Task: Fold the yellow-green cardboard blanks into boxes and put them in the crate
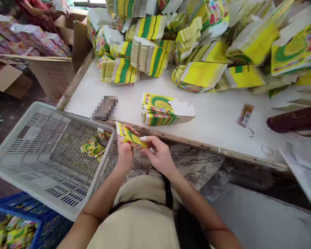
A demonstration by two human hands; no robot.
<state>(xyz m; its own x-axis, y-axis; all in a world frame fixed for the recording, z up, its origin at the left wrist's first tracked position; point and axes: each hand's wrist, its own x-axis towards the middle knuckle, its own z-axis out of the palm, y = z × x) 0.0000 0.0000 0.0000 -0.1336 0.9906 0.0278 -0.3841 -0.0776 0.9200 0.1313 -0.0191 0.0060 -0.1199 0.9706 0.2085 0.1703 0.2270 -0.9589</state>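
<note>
At the lower left of the frame, a blue crate (38,226) holds a heap of small yellow packs (17,233). Above it, toward the upper left, pink packages (38,38) are piled beside an open cardboard box (52,74), with another person (37,10) partly in view behind them. Right of the blue crate, at the left of the frame, stands a grey plastic crate (38,180), with a few yellow cartons (93,148) lying loose at its right side. Just above that crate's right corner, a pixelated object (105,108) lies on the white table (209,117). Near the middle of the frame, in front of the table's edge, you have the yellow and green carton (131,136) in both hands, tilted down to the right. Your left hand (125,152) has its fingers curled nearly closed around the left part of the carton. Your right hand (159,155) has its thumb and forefinger drawn together on the right end; a small white piece shows at the fingertips, but you cannot tell whether it is a flap or a finger covering. Above your hands, a short stack of cartons (158,109) lies on the table, and large bundles of flat cartons (150,52) fill the top of the frame. Farther right lie a small sachet (245,115) and a dark red cylinder (291,119).
</note>
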